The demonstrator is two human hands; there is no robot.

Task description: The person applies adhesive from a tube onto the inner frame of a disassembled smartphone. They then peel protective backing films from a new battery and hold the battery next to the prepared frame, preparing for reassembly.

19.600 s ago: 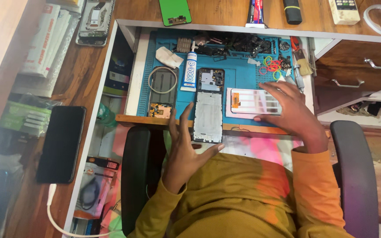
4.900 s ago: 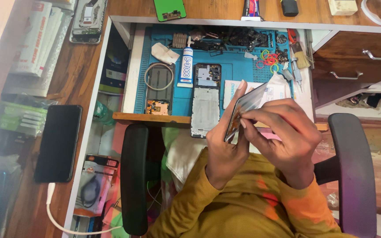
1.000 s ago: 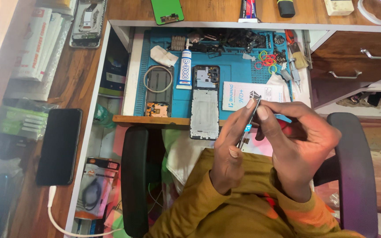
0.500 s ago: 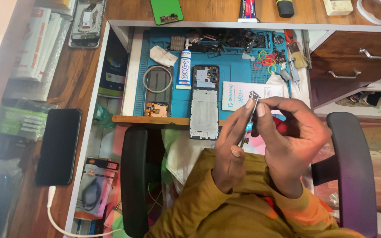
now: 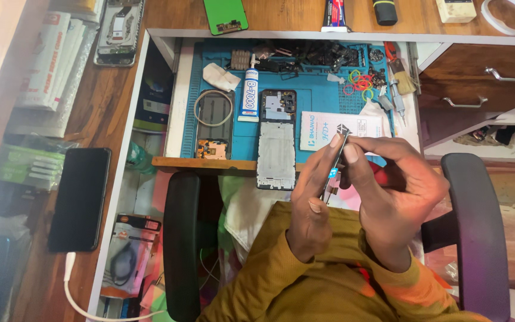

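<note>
While both hands pinch the thin glass panel edge-on (brittle, surely), its edges look the safest hold.

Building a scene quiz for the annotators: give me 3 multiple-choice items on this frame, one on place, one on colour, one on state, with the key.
1. Where does the white glue tube lie?
A. on the blue work mat
B. on the chair armrest
C. on the floor

2. What colour is the circuit board on the wooden desk top above the mat?
A. red
B. green
C. white

3. How is the thin flat panel held?
A. flat on the mat, untouched
B. in the left hand alone
C. edge-on, pinched between both hands

Key: 1 A, the tube rests on the mat beside the phone frame. 2 B, the board is bright green. 3 C, the left hand and the right hand both grip it above the lap.
</note>
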